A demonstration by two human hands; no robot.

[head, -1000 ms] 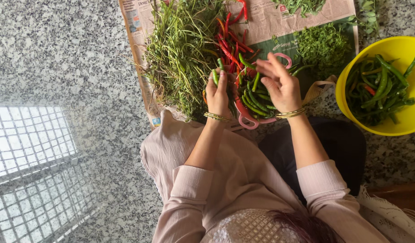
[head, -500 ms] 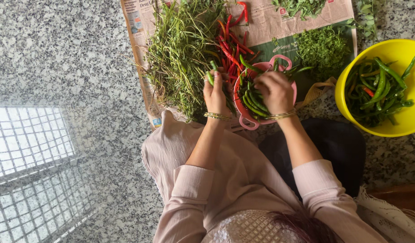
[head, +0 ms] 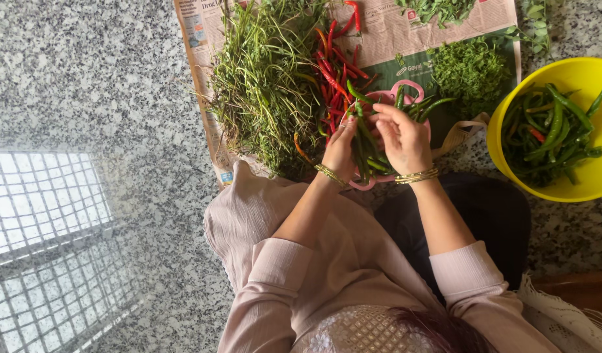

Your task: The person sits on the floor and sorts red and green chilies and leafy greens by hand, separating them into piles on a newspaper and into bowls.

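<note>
1. Left hand [head: 341,145] sits at the left rim of the pink basket [head: 413,87], fingers curled round a bunch of long green chillies [head: 365,147]; grip closed on them.
2. Right hand [head: 403,136] is over the same basket, fingers bent down onto the chillies, thumb side toward the left hand; looks closed on the bunch, though exactly which pods it pinches is hidden.
3. Both wrists carry thin gold bangles [head: 416,176], shiny metal, stacked.
4. Green chillies: slender, glossy, curved pods with thin stalks, heaped in the pink basket between the two hands, some tips sticking out past the upper right rim.
5. Pink basket: plastic, round, with a looped handle at the top; it rests on the newspaper [head: 405,29], just in front of the person's lap.
6. Red chillies [head: 335,75]: thin, smooth, loose pile on the newspaper just above the left hand, a few orange ones mixed in.
7. Grassy herb bundle [head: 265,78]: long stringy green stems, tangled, left of the red chillies.
8. Leafy herb heap [head: 469,68]: small frilly leaves, right of the basket.
9. Yellow bowl [head: 598,183]: smooth plastic, round, at the right edge, holding more green chillies and a red one.
10. Floor [head: 85,72]: speckled grey granite, polished.
11. Sleeves [head: 275,268]: pale pink crinkled fabric.
</note>
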